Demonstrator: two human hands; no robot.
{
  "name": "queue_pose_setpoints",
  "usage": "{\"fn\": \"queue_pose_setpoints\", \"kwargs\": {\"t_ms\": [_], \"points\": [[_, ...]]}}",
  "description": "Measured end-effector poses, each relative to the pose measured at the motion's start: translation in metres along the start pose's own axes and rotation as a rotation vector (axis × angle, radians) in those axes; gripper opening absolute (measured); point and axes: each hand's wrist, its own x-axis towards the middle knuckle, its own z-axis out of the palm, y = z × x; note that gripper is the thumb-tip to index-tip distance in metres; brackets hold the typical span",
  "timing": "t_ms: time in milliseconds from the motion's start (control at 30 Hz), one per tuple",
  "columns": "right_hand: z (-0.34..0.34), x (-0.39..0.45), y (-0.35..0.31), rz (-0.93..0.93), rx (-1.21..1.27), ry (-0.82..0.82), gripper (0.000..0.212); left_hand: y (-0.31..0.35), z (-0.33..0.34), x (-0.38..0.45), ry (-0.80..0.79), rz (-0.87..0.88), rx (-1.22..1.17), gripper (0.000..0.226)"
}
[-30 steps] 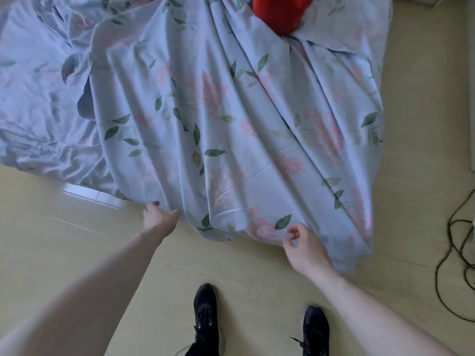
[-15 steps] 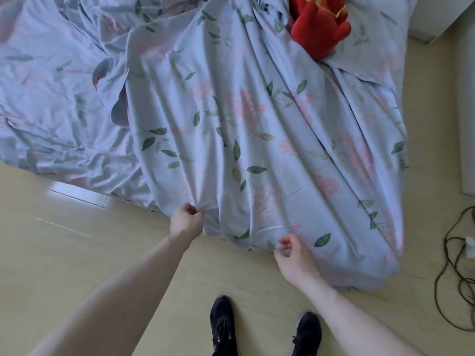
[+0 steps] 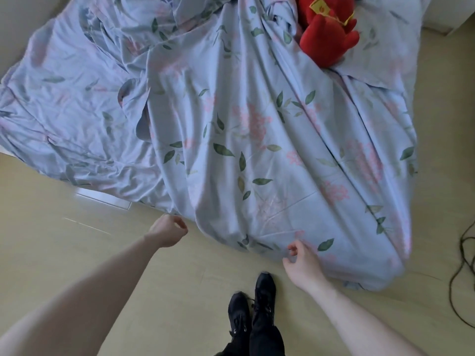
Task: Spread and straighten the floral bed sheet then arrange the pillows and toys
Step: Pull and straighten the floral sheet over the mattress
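We saw the floral bed sheet (image 3: 246, 140) lying rumpled over the bed, pale blue with pink blossoms and green leaves, its near part spilling over the near edge of the bed and down onto the yellowish floor (image 3: 77, 253). Long folds ran from the far side toward us, and the left part of the sheet was crumpled into small creases. At the near left edge a strip of the white bed frame (image 3: 102, 199) showed under the cloth.

Our left hand (image 3: 168, 231) was at the hem on the left side of the hanging part, its fingers curled in a loose fist just beside the cloth; we could not tell whether that grip had any fabric in it. Our right hand (image 3: 303, 263) lay at the bottom hem near the middle, thumb and forefinger bent toward each other at the sheet's edge, and whether the grip truly pinched the cloth was not plain either.

A red plush toy (image 3: 326, 39) with yellow trim sat on the sheet toward the far right corner of the bed, partly on a flatter patch of the same floral cloth (image 3: 380, 55). Our two black shoes (image 3: 257, 304) stood close together on the floor between our forearms. A dark cable (image 3: 462, 265) looped on the floor by the right edge of the view.
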Motion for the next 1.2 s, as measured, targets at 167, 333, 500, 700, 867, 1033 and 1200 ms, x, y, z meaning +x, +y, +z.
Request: {"fn": "queue_pose_setpoints", "kwargs": {"t_ms": [167,333,500,700,867,1033,1200], "points": [[0.005,0.029,-0.015,-0.025,-0.001,0.007,0.029,-0.007,-0.015,0.051,0.151,-0.223,-0.276,0.057],[0.025,0.054,-0.036,-0.056,-0.006,-0.024,0.023,-0.003,-0.004,0.100,0.119,-0.207,-0.666,0.073],[0.050,0.067,-0.083,-0.037,0.023,-0.040,0.023,-0.004,-0.007,0.125,0.155,-0.236,-0.767,0.023],[0.054,0.044,-0.162,-0.047,0.057,-0.023,0.024,-0.016,-0.046,0.070,0.292,-0.024,-0.869,0.028],[0.040,0.004,-0.236,-0.107,0.071,-0.048,0.026,-0.016,-0.102,0.019,0.111,0.080,-1.070,0.013],[0.023,-0.046,-0.321,-0.192,0.078,-0.041,0.048,-0.009,-0.176,-0.024,-0.006,0.162,-1.104,0.013],[0.015,-0.078,-0.381,-0.264,0.048,0.103,0.061,0.010,-0.227,-0.068,-0.021,0.218,-1.052,0.026]]}}
